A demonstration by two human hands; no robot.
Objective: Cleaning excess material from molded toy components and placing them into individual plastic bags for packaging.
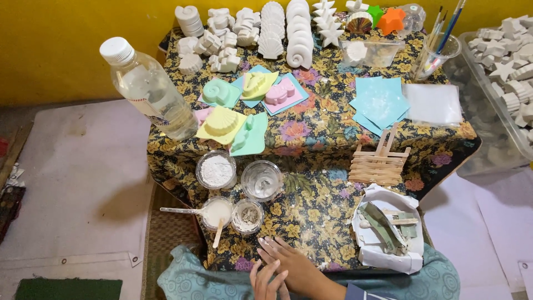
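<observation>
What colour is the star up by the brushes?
Orange. The star sits at the table's far edge, best seen in the head view.

- I have one view only, from the camera on the person's head, so nothing is shared with a second view.
- It looks steeply down and forward over the low table (pixel 311 183), toward the yellow wall (pixel 72 33).
- It sits near: the hands (pixel 280 272) lie at the bottom edge.
</observation>
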